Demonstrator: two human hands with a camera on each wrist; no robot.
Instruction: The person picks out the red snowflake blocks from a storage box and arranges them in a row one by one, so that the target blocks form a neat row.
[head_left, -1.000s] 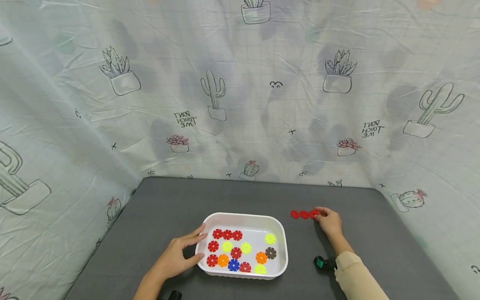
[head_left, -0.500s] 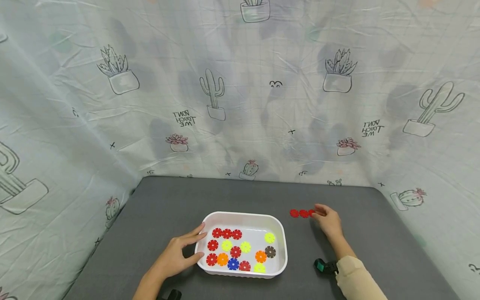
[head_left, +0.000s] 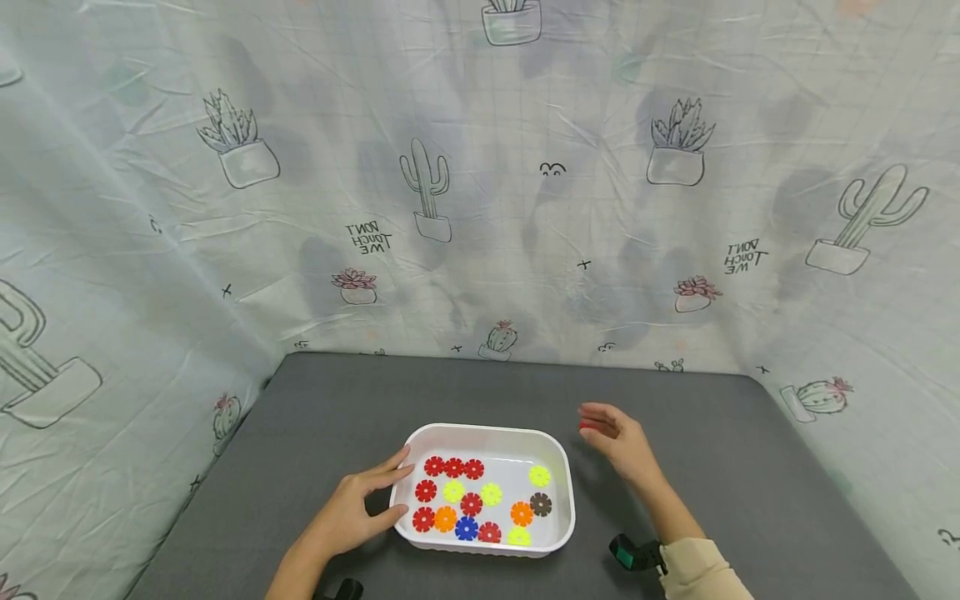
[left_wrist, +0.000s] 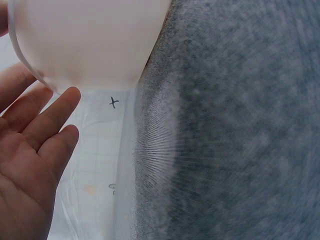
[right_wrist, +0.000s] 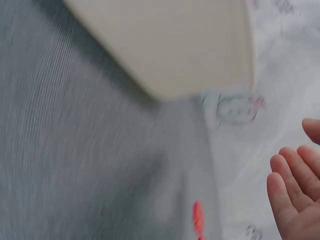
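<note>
The right hand [head_left: 622, 440] hovered above the grey bench [head_left: 352, 400], just past the far right corner of the white tray [head_left: 486, 430]. Its fingers [right_wrist: 290, 192] were loosely spread and held nothing. Under its fingertips a sliver of the red snowflake discs [head_left: 587, 425] showed on the bench. The right wrist view caught them edge-on and blurred, and how many lay there could not be told.

The left hand [head_left: 352, 508] lay flat against the tray's left wall, fingers straight along the rim and thumb pressed low on the side. It braced the tray rather than gripping it.

Inside the tray lay more discs in red [head_left: 453, 467], yellow [head_left: 539, 477], orange [head_left: 522, 515], blue [head_left: 467, 528] and brown [head_left: 541, 505], all flat and mostly side by side.

Judging from this, the work would go best with the left hand kept firm on the wall, so the light tray did not slide. The discs are thin and lie flat, so a fingertip pinch at a toothed edge would probably lift one more cleanly than a grab from above. The neighbouring discs touched, so a careless pinch might have dragged one along.
</note>
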